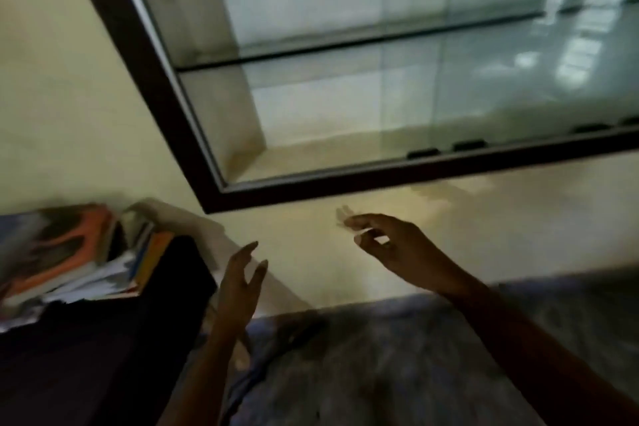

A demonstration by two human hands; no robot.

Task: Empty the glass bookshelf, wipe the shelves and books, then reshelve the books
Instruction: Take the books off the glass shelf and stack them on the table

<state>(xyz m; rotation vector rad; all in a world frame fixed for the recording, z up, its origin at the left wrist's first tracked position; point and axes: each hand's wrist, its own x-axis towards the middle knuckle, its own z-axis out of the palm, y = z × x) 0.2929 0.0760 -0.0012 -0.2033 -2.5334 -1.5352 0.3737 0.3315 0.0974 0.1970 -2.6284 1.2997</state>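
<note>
Your left hand (pixel 240 282) is raised edge-on with its fingers straight and a little spread. It grips nothing, and its palm faces the right hand. Your right hand (pixel 394 247) hovers further forward with its fingers loosely curled. The thumb tip sits close to the forefinger, and the outer fingertips are smeared by blur. No object shows in that hand, and neither hand touches anything.

You have the glass bookshelf (pixel 152 79) above and beyond both hands, set into the pale wall behind a dark frame. Its lower left corner lies between the hands and higher up, nearer your right hand. One glass shelf (pixel 345 42) crosses the inside, and both it and the floor under it look bare. Small dark tabs (pixel 423 152) sit along the bottom rail.

You can see the books (pixel 79 263) well to the left of your left hand, apart from the bookshelf. They lie in a loose, tilted pile with an orange cover on top, resting on a dark worktop (pixel 86 356). Your left hand is nearer the pile than your right. Below your forearms spreads a blue-grey patterned surface (pixel 380 356), too blurred to name.
</note>
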